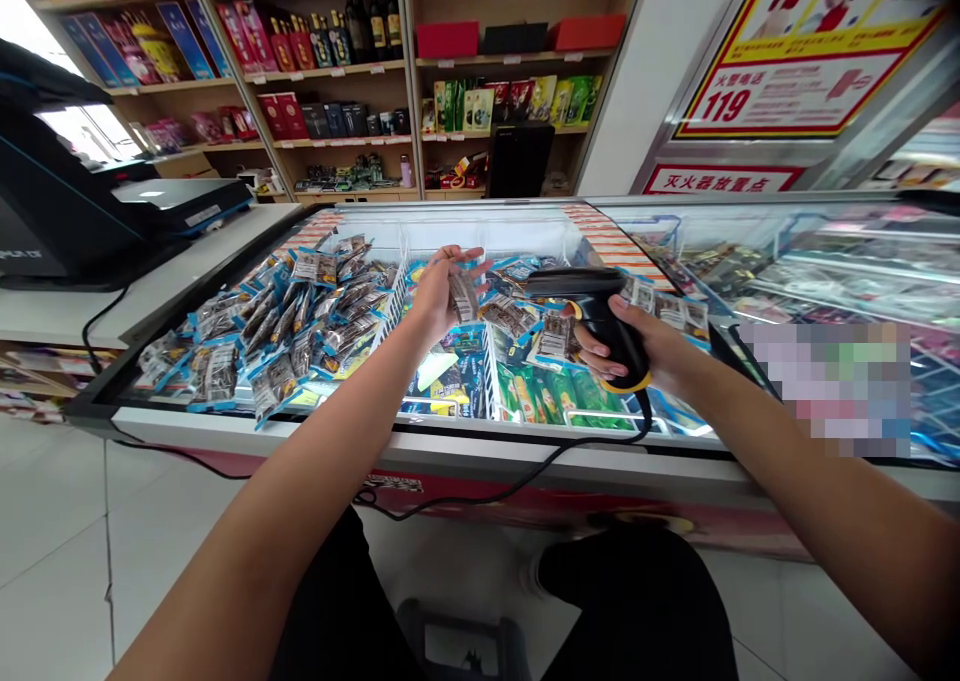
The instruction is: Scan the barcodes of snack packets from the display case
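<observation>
My right hand (637, 336) is wrapped round the grip of a black barcode scanner (581, 283) with yellow trim, its head facing left. A cable runs from the scanner's base down over the freezer's front edge. My left hand (442, 286) holds a small snack packet (463, 299), with the printed side towards the scanner; some fingers are stretched out and blurred. Below and around both hands lie more brown packets with blue edges (511, 315). To the left, a large heap of similar packets (285, 311) covers the freezer's glass.
The chest freezer (300, 436) has white wire dividers (491, 376) and green packs (562, 393) inside. A black checkout machine (60, 191) stands on the left counter. Stocked shelves (337, 71) line the back. Between my legs is a grey stool (461, 641).
</observation>
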